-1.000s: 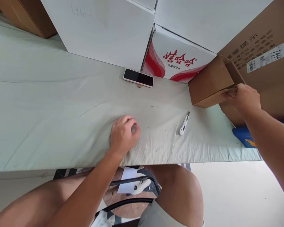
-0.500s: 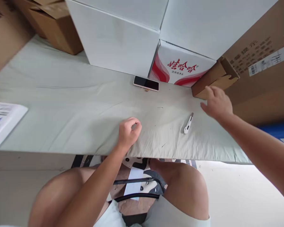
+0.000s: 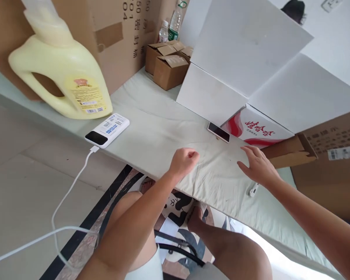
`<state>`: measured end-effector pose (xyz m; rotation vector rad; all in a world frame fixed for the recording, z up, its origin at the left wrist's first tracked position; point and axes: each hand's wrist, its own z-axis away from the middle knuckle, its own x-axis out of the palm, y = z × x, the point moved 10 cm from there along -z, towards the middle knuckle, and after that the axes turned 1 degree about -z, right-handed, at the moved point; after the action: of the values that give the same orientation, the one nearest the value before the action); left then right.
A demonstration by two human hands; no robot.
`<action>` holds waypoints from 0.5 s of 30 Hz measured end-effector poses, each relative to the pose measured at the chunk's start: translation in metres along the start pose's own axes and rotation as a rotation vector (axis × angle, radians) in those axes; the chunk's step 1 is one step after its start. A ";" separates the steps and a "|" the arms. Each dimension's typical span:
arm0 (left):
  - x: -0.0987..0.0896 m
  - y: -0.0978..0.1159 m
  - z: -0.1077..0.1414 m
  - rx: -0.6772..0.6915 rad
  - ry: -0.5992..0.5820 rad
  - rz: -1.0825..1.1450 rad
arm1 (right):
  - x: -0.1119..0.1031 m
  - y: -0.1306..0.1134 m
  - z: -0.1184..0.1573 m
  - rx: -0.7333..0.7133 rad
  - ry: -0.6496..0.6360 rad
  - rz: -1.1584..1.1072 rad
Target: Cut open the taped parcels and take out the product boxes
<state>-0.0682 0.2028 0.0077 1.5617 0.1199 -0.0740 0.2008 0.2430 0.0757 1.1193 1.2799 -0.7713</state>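
Note:
My left hand (image 3: 183,162) rests near the front edge of the cloth-covered table (image 3: 157,134), its fingers curled in and nothing visible in them. To the right, my right hand (image 3: 257,166) hovers with fingers apart and holds nothing. A white utility knife (image 3: 253,190) lies just below my right wrist, partly covered by it. Between and beyond the hands, a phone (image 3: 218,132) lies with its dark screen up, close to the white boxes.
At the left stand a yellow jug (image 3: 67,74) and a white power bank (image 3: 107,130) with a cable (image 3: 70,190). White boxes (image 3: 251,42), a red-and-white carton (image 3: 258,126), small brown boxes (image 3: 170,70) and an open brown box (image 3: 291,153) line the back.
The view has swung to the left, bringing the whole jug, power bank and bottles into sight. My right hand has moved closer to my left hand and now partly covers the knife.

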 end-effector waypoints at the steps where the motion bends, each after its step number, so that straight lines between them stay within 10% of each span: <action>1: -0.004 -0.002 -0.004 0.001 0.004 -0.003 | -0.004 -0.018 -0.022 -0.033 0.000 -0.015; 15: -0.048 -0.039 -0.047 -0.235 0.002 0.289 | -0.019 -0.274 -0.355 -0.237 0.127 -0.252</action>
<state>-0.1222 0.2476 -0.0254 1.3300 -0.0939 0.1642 -0.1756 0.4878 0.0626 0.8355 1.5966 -0.7187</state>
